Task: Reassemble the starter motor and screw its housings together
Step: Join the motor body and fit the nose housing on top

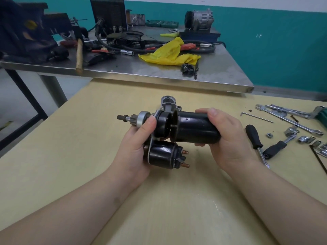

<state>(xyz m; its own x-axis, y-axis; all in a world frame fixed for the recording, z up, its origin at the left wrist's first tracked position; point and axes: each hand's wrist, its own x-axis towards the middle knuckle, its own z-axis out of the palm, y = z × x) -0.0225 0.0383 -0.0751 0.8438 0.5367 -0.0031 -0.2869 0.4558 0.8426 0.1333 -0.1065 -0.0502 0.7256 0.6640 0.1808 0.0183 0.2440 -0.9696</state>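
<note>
Above the middle of the light wooden table (88, 156) I hold the starter motor in two parts. My left hand (136, 149) grips the front part (162, 124), a silver nose housing with a pinion shaft pointing left and a black solenoid (164, 154) with copper terminals underneath. My right hand (224, 138) grips the black cylindrical motor housing (194, 128) from the right. A thin shaft bridges the narrow gap between the two parts, and the housing sits slightly tilted against the front part.
On the table's right lie a black-handled screwdriver (254, 138), a ratchet handle (276, 149), spanners (290, 121), an allen key (256, 117), a nut (269, 135) and sockets. A steel bench (221, 71) behind carries a yellow cloth (169, 52), cables and tools.
</note>
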